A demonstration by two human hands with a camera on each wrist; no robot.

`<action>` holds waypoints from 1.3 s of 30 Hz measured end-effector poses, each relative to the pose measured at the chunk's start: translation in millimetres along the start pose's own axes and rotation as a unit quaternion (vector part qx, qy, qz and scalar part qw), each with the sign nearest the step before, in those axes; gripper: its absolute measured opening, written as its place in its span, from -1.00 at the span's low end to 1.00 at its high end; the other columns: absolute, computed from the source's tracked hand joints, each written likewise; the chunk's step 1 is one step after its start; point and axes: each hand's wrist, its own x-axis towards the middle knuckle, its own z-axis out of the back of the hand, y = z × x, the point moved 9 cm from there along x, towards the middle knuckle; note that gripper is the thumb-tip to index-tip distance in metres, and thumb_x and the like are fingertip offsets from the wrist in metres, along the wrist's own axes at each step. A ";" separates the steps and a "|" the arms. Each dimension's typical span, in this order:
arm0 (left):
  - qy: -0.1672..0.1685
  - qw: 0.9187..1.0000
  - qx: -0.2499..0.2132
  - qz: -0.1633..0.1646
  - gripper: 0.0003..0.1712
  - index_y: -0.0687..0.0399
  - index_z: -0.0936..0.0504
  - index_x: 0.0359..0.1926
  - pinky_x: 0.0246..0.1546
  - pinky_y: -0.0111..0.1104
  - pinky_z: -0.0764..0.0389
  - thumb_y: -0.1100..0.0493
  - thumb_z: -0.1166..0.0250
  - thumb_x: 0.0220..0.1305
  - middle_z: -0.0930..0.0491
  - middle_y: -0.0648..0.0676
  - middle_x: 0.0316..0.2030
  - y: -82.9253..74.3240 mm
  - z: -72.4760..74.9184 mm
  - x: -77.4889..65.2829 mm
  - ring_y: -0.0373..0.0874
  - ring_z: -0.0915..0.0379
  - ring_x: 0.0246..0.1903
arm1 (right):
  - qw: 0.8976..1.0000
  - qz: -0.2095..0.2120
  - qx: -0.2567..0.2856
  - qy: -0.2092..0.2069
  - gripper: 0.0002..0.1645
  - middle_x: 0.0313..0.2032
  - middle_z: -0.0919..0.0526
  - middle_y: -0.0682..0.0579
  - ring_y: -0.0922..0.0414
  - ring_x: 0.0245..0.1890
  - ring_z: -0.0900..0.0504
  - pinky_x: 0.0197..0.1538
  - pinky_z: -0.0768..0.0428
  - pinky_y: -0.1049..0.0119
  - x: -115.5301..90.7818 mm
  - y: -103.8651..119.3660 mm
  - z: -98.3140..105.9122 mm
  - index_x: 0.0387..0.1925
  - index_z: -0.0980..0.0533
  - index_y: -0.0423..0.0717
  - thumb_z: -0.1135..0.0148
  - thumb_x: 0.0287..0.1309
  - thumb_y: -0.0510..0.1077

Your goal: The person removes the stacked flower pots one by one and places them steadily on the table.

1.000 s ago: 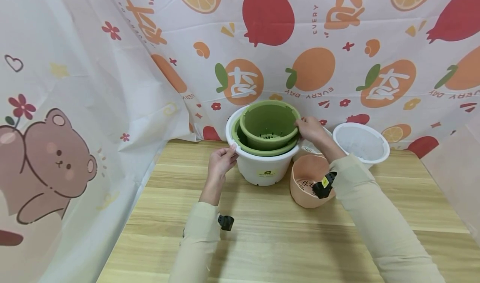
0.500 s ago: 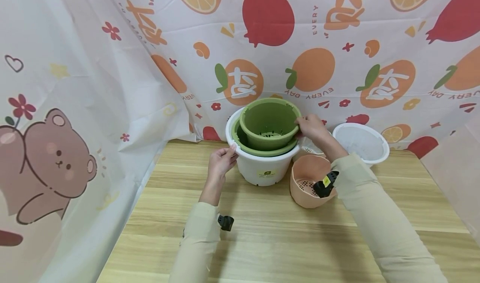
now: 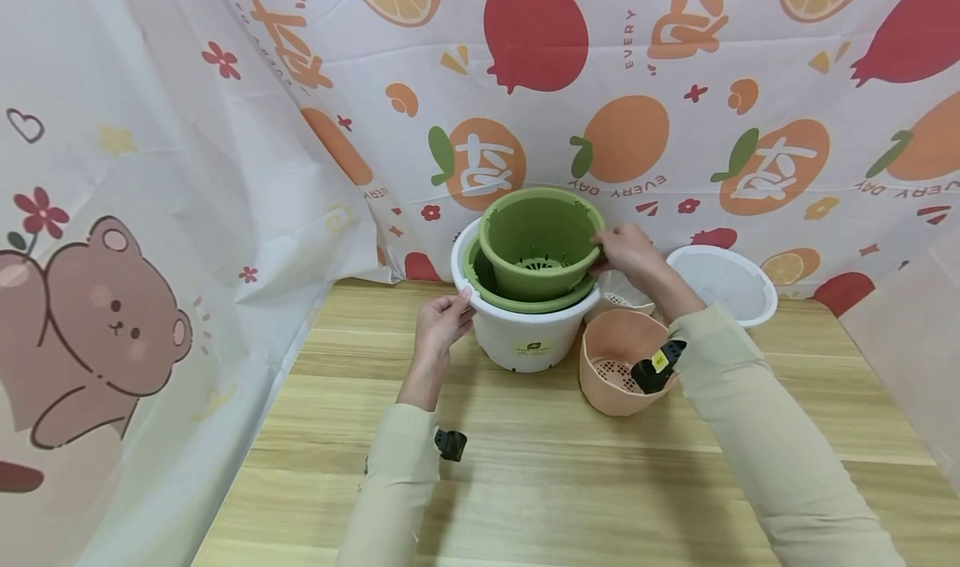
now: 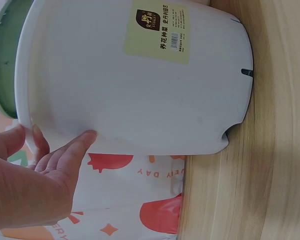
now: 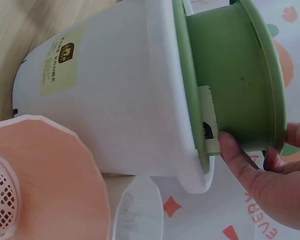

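Observation:
A large white flowerpot (image 3: 517,333) stands on the table, with a green flowerpot (image 3: 487,279) nested inside it. A smaller green flowerpot (image 3: 543,233) sits partly raised within that one, its slotted bottom visible. My left hand (image 3: 441,325) pinches the white pot's rim at the left; in the left wrist view its thumb is on the rim and its fingers (image 4: 82,142) lie against the outer wall. My right hand (image 3: 633,257) grips the smaller green pot's rim at the right. The right wrist view shows this pot's label (image 5: 208,117) just above the other rims.
A peach pot (image 3: 622,342) with a perforated bottom stands right of the white pot. Behind it is a clear whitish pot (image 3: 621,293), and further right a white-rimmed pot (image 3: 723,283). A printed curtain (image 3: 360,83) hangs at the table's back edge.
The smaller green pot has risen a little out of the nested stack, with my right hand gripping its rim. My left hand stays on the white pot's rim.

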 end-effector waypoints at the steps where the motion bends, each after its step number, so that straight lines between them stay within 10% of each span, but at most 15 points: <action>1: 0.000 1.000 0.001 0.000 -0.73 0.35 -0.53 -0.28 -0.04 -0.19 -0.51 0.15 -0.19 0.26 -0.60 0.23 -0.26 -0.3 0.0 -0.2 0.00 -0.52 -0.13 | 1.000 0.001 0.000 0.001 -0.56 -0.14 -0.46 -0.32 -0.03 -0.27 -0.59 -0.04 -0.56 0.22 -0.9 1.5 0.5 0.04 -0.31 -0.56 0.22 0.31 -0.23; 12: 0.005 1.000 0.002 -0.002 -0.70 0.38 -0.52 -0.21 -0.04 -0.22 -0.51 0.14 -0.18 0.27 -0.56 0.32 -0.14 -1.4 -0.2 -1.6 0.04 -0.49 -0.08 | 0.998 0.029 0.050 0.028 -0.58 -0.05 -0.40 -0.48 0.16 -0.42 -0.58 -0.01 -0.54 0.16 -7.0 13.8 3.8 0.02 -0.26 -0.63 0.20 0.33 -0.28; 39: 0.009 1.000 -0.002 -0.004 -0.74 0.34 -0.52 -0.29 -0.01 -0.17 -0.49 0.15 -0.18 0.27 -0.59 0.11 -0.38 -1.9 0.1 -2.7 -0.06 -0.53 -0.18 | 0.991 0.060 0.116 0.016 -0.66 -0.52 -0.56 -0.03 0.18 -0.50 -0.60 -0.19 -0.62 0.25 -23.5 33.1 18.4 -0.07 -0.33 -0.65 0.08 0.27 -0.35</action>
